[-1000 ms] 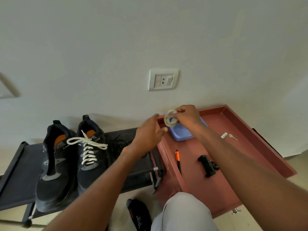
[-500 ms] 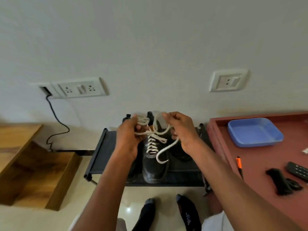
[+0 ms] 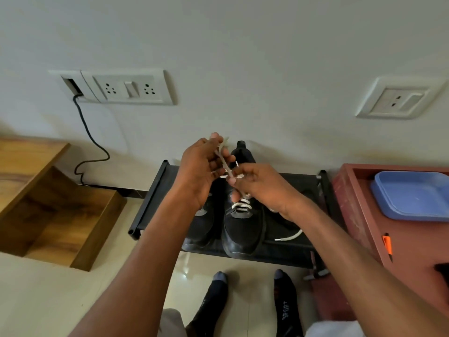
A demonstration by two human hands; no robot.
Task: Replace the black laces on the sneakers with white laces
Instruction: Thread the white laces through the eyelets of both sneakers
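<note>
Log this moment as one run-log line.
left hand: grips white lace | right hand: pinches same lace | right sneaker: white-laced | lace tip trails on black rack

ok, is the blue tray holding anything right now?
No, the visible part of the blue tray on the red table shows only bare plastic; both hands hold the white lace over the sneakers.

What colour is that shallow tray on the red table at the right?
The shallow tray is light blue, best seen in the head view, on the red table.
</note>
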